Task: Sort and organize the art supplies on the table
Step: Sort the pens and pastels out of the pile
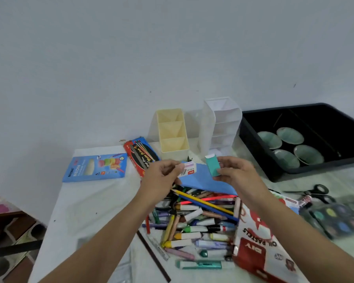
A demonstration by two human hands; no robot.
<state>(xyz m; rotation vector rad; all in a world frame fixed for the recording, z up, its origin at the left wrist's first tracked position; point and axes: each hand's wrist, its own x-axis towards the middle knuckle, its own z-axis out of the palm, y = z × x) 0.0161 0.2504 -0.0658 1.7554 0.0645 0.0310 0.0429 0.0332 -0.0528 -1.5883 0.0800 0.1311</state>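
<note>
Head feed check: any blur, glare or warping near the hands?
Head view: flat, even light, no glare. Head view: left hand pinching the white eraser and right hand holding the teal eraser read fairly sharp; scissors and paint palette at the right edge are smeared. Head view: the rim of the black tray bows from wide-angle distortion.

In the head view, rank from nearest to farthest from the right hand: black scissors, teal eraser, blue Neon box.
1. teal eraser, pinched in the right hand.
2. black scissors, to its right.
3. blue Neon box, far left.
</note>
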